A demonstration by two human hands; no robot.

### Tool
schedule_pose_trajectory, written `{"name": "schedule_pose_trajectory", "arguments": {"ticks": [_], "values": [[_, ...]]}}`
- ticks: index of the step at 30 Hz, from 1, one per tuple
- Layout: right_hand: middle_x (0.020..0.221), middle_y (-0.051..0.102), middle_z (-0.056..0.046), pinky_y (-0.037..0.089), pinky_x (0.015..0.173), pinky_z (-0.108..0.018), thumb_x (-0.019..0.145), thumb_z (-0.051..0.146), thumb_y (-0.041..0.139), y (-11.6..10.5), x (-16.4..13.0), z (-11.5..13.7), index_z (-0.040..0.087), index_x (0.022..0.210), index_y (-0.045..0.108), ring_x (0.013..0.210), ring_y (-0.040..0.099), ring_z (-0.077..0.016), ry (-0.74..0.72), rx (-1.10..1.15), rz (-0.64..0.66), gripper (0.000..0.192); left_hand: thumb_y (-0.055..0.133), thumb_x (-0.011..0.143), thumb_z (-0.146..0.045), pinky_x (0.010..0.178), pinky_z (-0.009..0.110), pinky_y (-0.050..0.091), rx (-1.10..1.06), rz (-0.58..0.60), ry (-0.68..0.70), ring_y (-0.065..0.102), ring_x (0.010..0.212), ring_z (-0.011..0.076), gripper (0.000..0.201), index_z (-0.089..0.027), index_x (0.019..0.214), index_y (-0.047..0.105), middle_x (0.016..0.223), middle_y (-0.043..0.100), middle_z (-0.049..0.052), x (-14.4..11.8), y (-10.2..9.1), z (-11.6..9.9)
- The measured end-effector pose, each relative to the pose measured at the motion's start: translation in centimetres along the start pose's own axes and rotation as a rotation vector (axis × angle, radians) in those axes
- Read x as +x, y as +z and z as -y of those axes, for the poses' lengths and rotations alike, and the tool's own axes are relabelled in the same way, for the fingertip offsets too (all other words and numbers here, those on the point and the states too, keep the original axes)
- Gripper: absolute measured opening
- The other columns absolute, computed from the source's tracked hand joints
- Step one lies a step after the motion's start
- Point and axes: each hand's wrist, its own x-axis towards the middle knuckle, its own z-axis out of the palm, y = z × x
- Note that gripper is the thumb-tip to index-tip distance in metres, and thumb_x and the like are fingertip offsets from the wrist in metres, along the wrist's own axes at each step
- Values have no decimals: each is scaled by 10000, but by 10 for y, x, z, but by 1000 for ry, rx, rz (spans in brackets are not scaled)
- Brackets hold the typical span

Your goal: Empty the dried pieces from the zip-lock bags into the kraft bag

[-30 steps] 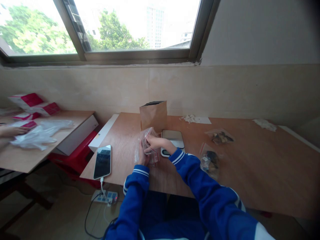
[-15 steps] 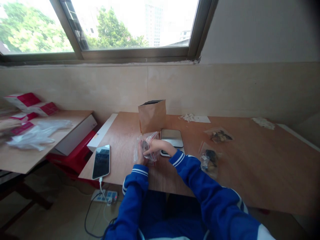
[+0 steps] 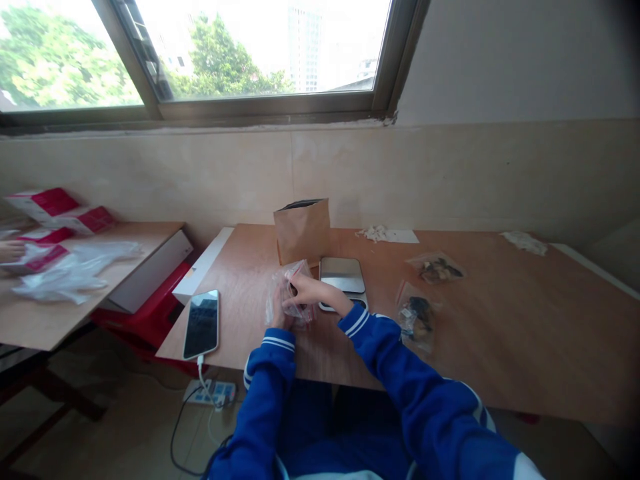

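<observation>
Both hands are at a clear plastic zip bag (image 3: 297,272) with a reddish seal line, low over the table just left of the scale. My left hand (image 3: 281,312) is closed round the bag's left side, partly hidden behind the film. From the right, my right hand (image 3: 303,291) reaches across with bent fingers gripping the bag near its top. What lies inside the bag is mostly covered by my fingers. A kitchen scale (image 3: 343,277) with a metal plate sits by my right wrist. Behind the bag stands an open brown paper pouch (image 3: 303,233).
Two filled clear bags, one nearer (image 3: 417,317) and one farther (image 3: 436,267), lie on the right. White scraps (image 3: 375,233) lie at the back. A plugged-in phone (image 3: 202,325) rests at the left edge. On another table, a co-worker's hand (image 3: 11,251) is beside red-white boxes (image 3: 45,201).
My right hand has shifted slightly up and left on the bag, and its fingers have moved toward the bag's top. My left hand keeps its hold.
</observation>
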Motion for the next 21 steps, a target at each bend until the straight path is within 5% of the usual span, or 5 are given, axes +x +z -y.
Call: {"name": "schedule_pose_trajectory", "arguments": {"ticks": [9, 16, 21], "values": [[1105, 649, -78, 452, 912, -317, 744, 154, 737, -12, 2, 8, 150, 1064, 622, 1015, 612, -202, -128, 163, -261, 340, 674, 825, -255, 904, 383, 544, 10, 30, 46, 608, 1164, 312, 249, -154, 1052, 686, 1105, 703, 154, -2, 12, -10], [1124, 662, -62, 468, 932, -351, 704, 235, 781, -9, 2, 4, 196, 1066, 665, 1059, 619, -224, -118, 322, -422, 382, 675, 847, -227, 1009, 436, 495, 76, 47, 145, 553, 1241, 339, 284, -117, 1109, 668, 1197, 675, 201, -14, 23, -19], [1154, 654, -56, 520, 808, -305, 714, 265, 767, -3, 5, 2, 209, 1081, 665, 1052, 617, -215, -119, 435, -417, 385, 583, 907, -298, 1026, 430, 484, 15, 30, 72, 547, 1261, 321, 266, -119, 1084, 668, 1167, 688, 189, -12, 23, -22]]}}
